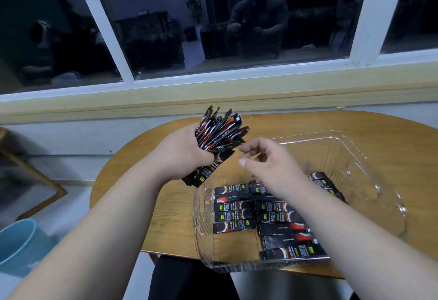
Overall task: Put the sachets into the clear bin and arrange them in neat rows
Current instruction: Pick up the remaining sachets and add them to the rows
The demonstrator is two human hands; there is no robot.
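Left forearm (106, 216) and right forearm (343, 224) come in from the bottom edge, bare, angled toward each other. Left hand (187, 150) is raised over the worktop (391, 138), fingers clamped round a fanned bundle of sachets (220, 131), ends sticking out above and below the fist. Right hand (272, 164) sits just beside the bundle, above the clear bin (355, 148), fingers loosely curled, thumb and index apart, holding nothing. Laid sachets (237, 212) lie flat in rows across the bin's near half. Worktop is oval, wood. Behind it: pale sill, white-framed window (237, 27), dark glass. Blue bucket (16, 242) on the floor, left.
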